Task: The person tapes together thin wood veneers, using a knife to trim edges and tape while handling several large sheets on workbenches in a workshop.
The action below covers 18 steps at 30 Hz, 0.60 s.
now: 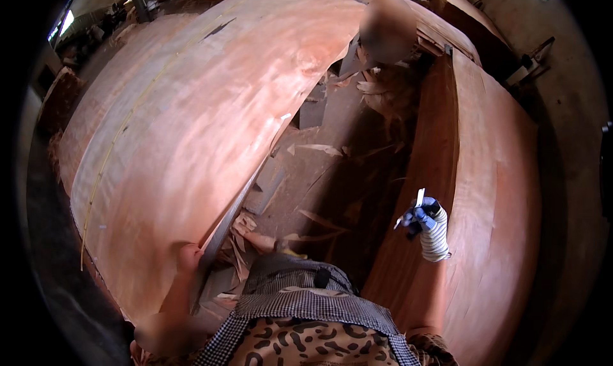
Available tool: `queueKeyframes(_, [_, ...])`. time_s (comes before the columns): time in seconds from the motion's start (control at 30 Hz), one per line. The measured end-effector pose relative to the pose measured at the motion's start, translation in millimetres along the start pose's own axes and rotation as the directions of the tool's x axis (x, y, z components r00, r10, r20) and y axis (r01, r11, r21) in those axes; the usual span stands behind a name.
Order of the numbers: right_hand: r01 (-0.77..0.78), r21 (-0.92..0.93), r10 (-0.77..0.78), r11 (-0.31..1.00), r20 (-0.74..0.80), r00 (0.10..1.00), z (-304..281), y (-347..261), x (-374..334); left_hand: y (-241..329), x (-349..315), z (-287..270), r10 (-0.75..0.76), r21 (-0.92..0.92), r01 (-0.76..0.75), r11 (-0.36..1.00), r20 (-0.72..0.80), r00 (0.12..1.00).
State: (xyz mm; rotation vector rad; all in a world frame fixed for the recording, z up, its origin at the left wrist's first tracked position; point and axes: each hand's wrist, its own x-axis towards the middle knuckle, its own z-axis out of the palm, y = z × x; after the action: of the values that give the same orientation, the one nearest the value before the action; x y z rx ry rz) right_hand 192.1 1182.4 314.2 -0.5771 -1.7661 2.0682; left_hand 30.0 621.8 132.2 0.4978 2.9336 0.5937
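Note:
My left hand [189,257] is bare and closed at the near edge of a large, pale pinkish wood veneer sheet [191,123], its fingers wrapped over the rim. On the right, my right hand [424,218] wears a glove with blue-grey fingers and a striped cuff. It is closed around a slim white object [420,197], which sticks up above the fingers. A thin pale tip also shows on the hand's left side; whether it belongs to the same object I cannot tell. This hand is above the reddish side of the right-hand veneer stack [485,194].
A yellow strip [121,130] runs lengthwise along the left sheet, near a dark split [220,28]. Torn veneer scraps [319,149] litter the floor between the stacks. A blurred person [388,31] is at the gap's far end. More veneer piles [469,15] stand behind.

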Motion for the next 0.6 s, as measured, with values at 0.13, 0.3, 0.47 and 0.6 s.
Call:
queueKeyframes(0.13, [-0.214, -0.144, 0.228, 0.966, 0.085, 0.97, -39.4, 4.4, 19.2, 16.3, 8.3, -30.7, -0.101, 0.035, 0.097, 0.995, 0.142, 0.985])
queueKeyframes(0.3, [-0.338, -0.188, 0.359, 0.922, 0.095, 0.928, -52.1, 1.2, 40.1, -12.0, 20.5, -46.0, -0.367, 0.214, 0.392, 0.895, -0.148, 0.918])
queueKeyframes(0.47, [-0.417, -0.039, 0.32, 0.908, 0.706, 0.632, 19.7, -26.6, 111.1, -30.6, 50.1, -110.3, -0.205, 0.469, 0.397, 0.789, -0.409, 0.889])
queueKeyframes(0.6, [-0.172, 0.176, -0.168, 0.969, 0.984, 0.057, 88.5, -36.4, 184.0, -51.3, 56.8, -141.4, -0.196, 0.566, 0.502, 0.653, -0.515, 0.835])
